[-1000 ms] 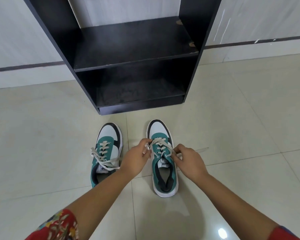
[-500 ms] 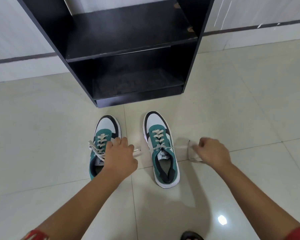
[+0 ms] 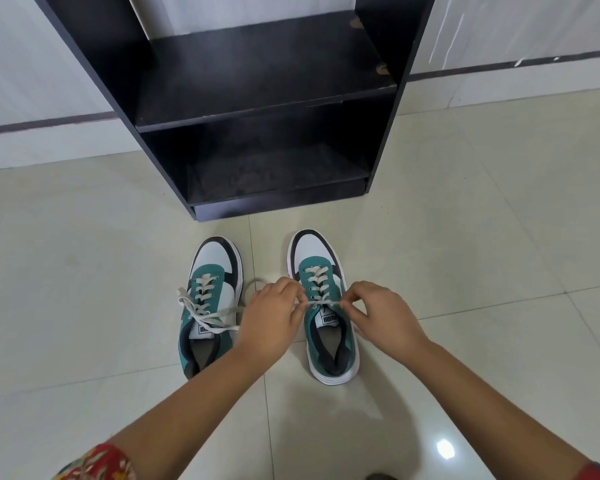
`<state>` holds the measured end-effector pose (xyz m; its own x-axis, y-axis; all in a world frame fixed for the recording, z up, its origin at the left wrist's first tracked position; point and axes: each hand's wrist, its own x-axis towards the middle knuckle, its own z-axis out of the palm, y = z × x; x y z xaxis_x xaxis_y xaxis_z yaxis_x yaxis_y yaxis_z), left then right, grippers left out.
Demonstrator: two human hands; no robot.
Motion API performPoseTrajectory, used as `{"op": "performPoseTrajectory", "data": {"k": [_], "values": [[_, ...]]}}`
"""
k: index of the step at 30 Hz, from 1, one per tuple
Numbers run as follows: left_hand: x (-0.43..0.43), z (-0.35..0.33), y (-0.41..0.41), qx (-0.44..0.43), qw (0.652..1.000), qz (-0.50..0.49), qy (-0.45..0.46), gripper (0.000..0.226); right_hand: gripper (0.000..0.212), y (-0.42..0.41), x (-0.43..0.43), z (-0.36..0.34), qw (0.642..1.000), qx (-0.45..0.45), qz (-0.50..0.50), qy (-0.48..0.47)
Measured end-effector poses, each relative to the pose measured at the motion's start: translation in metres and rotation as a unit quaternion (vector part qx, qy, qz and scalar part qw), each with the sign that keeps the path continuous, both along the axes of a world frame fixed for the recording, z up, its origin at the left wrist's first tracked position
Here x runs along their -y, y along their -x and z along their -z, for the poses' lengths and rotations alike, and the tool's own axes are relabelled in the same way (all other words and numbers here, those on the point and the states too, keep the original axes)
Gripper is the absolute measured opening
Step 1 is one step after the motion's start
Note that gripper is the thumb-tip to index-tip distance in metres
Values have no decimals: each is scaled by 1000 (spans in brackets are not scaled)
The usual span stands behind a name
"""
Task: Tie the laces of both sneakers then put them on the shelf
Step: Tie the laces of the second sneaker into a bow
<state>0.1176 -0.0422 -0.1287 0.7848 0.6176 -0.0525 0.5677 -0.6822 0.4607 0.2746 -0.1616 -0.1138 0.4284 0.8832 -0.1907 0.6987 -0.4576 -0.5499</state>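
Observation:
Two green, white and black sneakers stand side by side on the tiled floor, toes toward the shelf. The left sneaker (image 3: 212,271) has loose cream laces (image 3: 205,315) lying across it. Over the right sneaker (image 3: 321,265), my left hand (image 3: 272,317) and my right hand (image 3: 378,315) each pinch an end of its lace (image 3: 323,302), which runs taut and short between the fingers above the tongue. The black shelf unit (image 3: 257,81) stands just beyond the shoes, with two bare shelves.
A pale wall with a dark skirting stripe (image 3: 499,65) runs behind the shelf. Glossy cream floor tiles (image 3: 482,237) spread on both sides of the sneakers. A bright light reflection (image 3: 445,448) shows on the floor near my right arm.
Half a second ago my hands were pulled wide apart with the lace stretched. Now both have come back together over the right sneaker's tongue.

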Motion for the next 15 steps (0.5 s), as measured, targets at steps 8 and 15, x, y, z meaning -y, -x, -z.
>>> {"op": "performPoseTrajectory", "data": {"k": [8, 15], "values": [[-2, -2, 5, -23, 999, 18, -15, 19, 16, 4, 1, 1, 999, -5, -2, 46], [-8, -4, 3, 6, 1000, 21, -10, 19, 15, -1, -10, -8, 997, -69, -1, 46]]}}
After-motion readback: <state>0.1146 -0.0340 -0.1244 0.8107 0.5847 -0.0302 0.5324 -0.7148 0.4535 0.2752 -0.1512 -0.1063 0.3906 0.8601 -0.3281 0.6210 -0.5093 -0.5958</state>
